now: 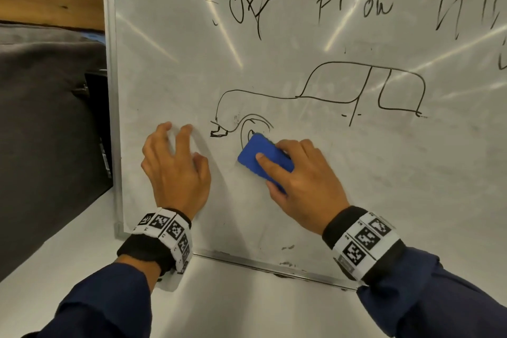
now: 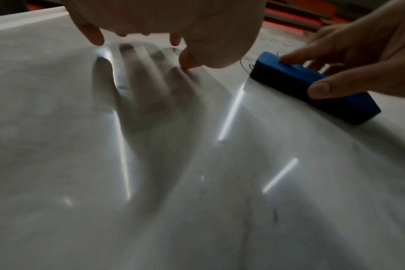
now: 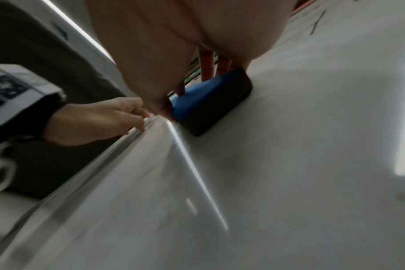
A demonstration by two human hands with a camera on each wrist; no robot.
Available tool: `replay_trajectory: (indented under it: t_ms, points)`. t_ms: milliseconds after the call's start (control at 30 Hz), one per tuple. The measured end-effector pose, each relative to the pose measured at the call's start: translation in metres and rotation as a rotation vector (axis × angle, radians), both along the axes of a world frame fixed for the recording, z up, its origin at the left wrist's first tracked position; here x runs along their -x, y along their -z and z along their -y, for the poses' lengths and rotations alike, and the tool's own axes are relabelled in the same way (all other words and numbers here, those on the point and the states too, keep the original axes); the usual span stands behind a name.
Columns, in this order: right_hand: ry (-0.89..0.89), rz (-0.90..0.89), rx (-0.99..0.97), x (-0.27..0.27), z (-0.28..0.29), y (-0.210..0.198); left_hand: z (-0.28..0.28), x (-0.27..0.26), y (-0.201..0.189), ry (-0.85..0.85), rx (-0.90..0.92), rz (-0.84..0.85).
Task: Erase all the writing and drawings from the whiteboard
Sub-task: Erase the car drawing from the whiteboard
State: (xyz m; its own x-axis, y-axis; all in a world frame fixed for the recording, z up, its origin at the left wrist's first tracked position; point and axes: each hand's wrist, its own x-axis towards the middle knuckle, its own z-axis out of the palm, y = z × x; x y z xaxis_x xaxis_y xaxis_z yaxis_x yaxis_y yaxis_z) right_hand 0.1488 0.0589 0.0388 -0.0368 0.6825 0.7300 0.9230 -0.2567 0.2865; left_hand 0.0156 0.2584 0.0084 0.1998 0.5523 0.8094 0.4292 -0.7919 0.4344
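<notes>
One blue rectangular foam eraser (image 1: 263, 158) gripped by right hand (image 1: 304, 186) over black car sketch (image 1: 323, 99); left hand (image 1: 175, 170) fingertips spread on white glossy whiteboard (image 1: 164, 63), near its left edge.

Blue eraser (image 1: 263, 158) — white whiteboard (image 1: 170, 68)

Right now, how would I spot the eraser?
Find the whiteboard with the car drawing. At the car's front wheel, the right hand grips the eraser: a blue block, the only coloured thing on the board.
</notes>
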Motion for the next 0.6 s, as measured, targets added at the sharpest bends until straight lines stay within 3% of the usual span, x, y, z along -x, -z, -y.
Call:
replay_trajectory:
  t_ms: [133,300,433,600]
  points:
    - [0.061,-0.080,-0.131,-0.004,0.003,-0.009,0.003,-0.004,-0.004,0.030,0.054,0.102]
    - [-0.005,0.037,0.047,-0.003,0.004,-0.005,0.008,-0.002,-0.005,0.080,0.024,0.140]
    - [0.043,-0.054,-0.122,-0.009,0.001,-0.024,0.014,-0.006,-0.018,0.130,-0.006,0.138]
    - [-0.020,0.067,0.093,-0.002,0.000,-0.006,-0.023,0.001,-0.037,0.111,0.026,0.159]
